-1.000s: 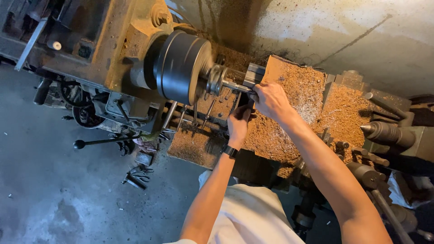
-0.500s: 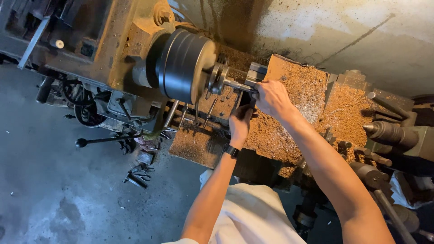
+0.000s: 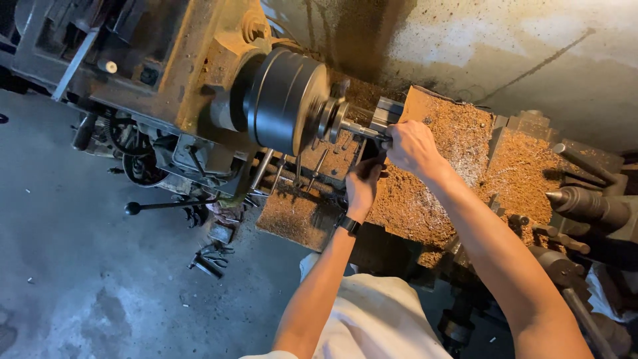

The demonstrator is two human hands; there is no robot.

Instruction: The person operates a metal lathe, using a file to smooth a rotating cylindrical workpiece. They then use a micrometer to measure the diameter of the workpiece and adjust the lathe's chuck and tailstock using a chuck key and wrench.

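Right hand [image 3: 412, 149] covers whatever its grip closes on; left hand [image 3: 362, 186] fingers hidden too. Chuck [image 3: 289, 100] face motion-blurred, prob. spinning. Tailstock [image 3: 588, 206] cut off at right edge.

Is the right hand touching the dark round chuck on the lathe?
Apart. The head view shows the right hand at the far end of the thin metal workpiece, with that bar's length showing between it and the chuck.

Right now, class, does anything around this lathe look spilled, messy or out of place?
Yes. Brown shavings lie heaped over the lathe bed, right beside both hands, left and right. A few small tools lie scattered on the floor below.
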